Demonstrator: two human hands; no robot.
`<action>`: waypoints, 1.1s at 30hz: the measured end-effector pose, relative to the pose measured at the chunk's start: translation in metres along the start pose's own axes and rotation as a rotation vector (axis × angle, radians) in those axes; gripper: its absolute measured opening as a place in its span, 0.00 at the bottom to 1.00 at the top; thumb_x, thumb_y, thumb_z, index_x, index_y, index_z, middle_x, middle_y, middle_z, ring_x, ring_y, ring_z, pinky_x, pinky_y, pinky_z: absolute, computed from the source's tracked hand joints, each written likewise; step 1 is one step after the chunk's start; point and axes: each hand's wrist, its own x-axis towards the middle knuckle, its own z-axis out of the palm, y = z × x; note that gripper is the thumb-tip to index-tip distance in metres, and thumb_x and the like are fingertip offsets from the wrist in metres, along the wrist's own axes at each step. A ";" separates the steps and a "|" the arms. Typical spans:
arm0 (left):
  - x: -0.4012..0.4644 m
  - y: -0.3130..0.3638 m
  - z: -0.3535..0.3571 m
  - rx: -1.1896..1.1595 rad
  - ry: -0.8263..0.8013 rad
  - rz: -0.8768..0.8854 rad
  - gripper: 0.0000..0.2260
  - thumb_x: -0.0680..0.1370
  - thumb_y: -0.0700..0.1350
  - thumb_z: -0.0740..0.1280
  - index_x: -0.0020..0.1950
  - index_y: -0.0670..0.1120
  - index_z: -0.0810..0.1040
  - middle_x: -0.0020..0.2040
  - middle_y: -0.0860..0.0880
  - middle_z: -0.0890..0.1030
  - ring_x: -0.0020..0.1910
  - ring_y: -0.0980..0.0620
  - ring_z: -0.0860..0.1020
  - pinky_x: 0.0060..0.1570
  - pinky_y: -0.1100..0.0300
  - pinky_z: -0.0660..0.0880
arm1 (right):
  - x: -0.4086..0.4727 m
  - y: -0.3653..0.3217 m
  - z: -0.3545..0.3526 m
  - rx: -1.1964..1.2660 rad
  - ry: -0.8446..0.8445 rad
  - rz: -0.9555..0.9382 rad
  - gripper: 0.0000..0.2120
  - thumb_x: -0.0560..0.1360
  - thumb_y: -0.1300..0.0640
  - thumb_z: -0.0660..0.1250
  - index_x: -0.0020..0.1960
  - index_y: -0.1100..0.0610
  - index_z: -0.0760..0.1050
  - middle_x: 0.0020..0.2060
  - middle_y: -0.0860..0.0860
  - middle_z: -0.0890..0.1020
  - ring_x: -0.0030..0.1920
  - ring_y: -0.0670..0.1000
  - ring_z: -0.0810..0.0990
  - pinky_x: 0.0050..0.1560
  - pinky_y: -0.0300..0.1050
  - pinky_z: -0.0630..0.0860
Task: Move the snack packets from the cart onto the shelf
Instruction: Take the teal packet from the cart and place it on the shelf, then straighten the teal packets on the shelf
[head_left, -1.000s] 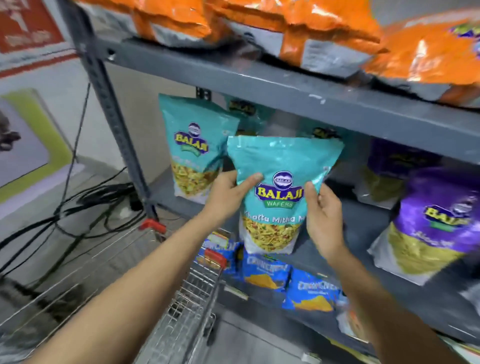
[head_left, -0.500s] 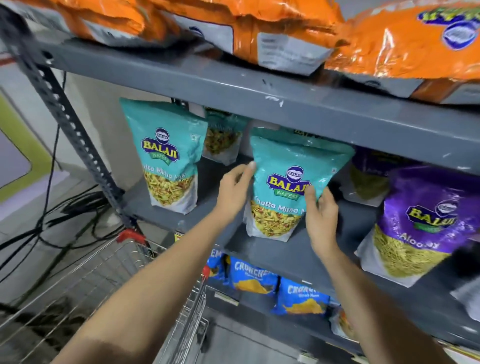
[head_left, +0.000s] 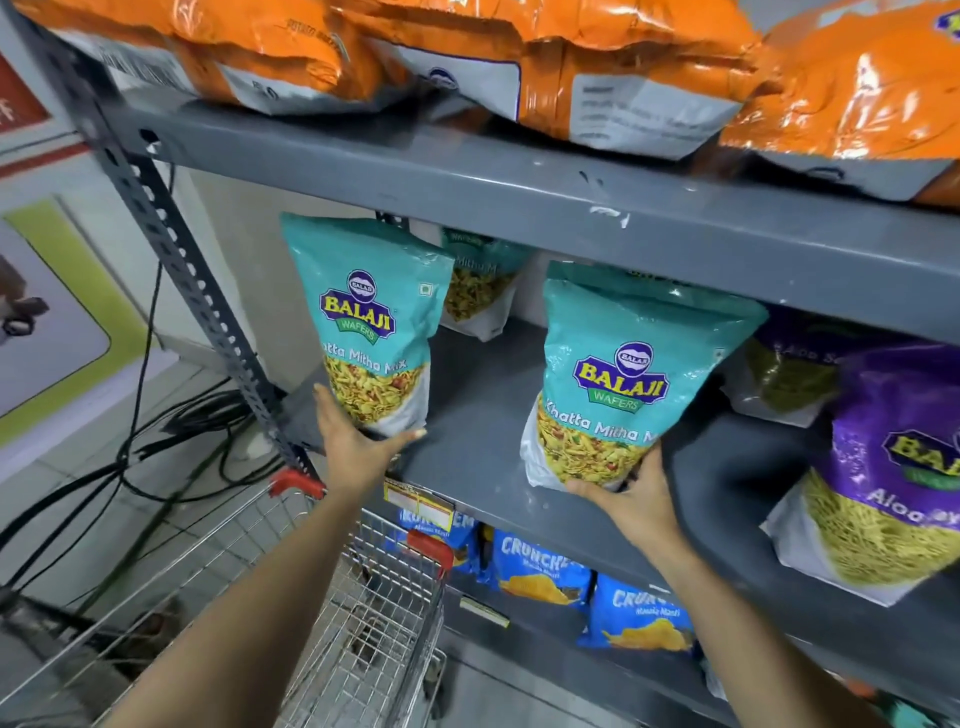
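Two teal snack packets stand upright on the grey middle shelf. My left hand cups the bottom of the left teal packet at the shelf's front left corner. My right hand holds the bottom right corner of the right teal packet, which stands near the shelf's front edge. A third teal packet stands further back between them. The wire cart with red corner caps sits below my arms, and no packets show in its visible part.
Purple packets fill the shelf's right side. Orange packets lie on the top shelf. Blue chip packets line the lower shelf. A perforated upright post bounds the left. Black cables trail over the floor at the left.
The right teal packet has been set down on the shelf. My left hand left it and moved left to the other teal packet's base. My right hand slid down to the packet's bottom corner.
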 end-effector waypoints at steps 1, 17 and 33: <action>0.005 0.001 0.003 -0.018 0.007 -0.016 0.65 0.55 0.50 0.85 0.80 0.42 0.45 0.79 0.42 0.56 0.79 0.44 0.56 0.77 0.50 0.54 | 0.000 -0.002 0.002 -0.022 0.020 -0.004 0.49 0.47 0.41 0.84 0.61 0.30 0.62 0.62 0.45 0.78 0.64 0.48 0.78 0.65 0.52 0.76; -0.004 0.009 0.008 -0.005 0.134 -0.040 0.61 0.56 0.53 0.84 0.79 0.44 0.52 0.75 0.43 0.65 0.74 0.42 0.65 0.73 0.45 0.64 | -0.025 -0.011 0.023 -0.106 0.145 -0.044 0.50 0.53 0.51 0.85 0.69 0.50 0.63 0.62 0.48 0.77 0.61 0.47 0.76 0.61 0.44 0.75; -0.007 0.005 0.003 -0.070 0.093 -0.039 0.56 0.60 0.44 0.83 0.79 0.45 0.52 0.76 0.45 0.64 0.76 0.45 0.63 0.74 0.51 0.60 | -0.025 -0.010 0.019 -0.091 0.100 -0.052 0.50 0.53 0.47 0.84 0.69 0.47 0.63 0.63 0.46 0.77 0.64 0.47 0.77 0.63 0.47 0.77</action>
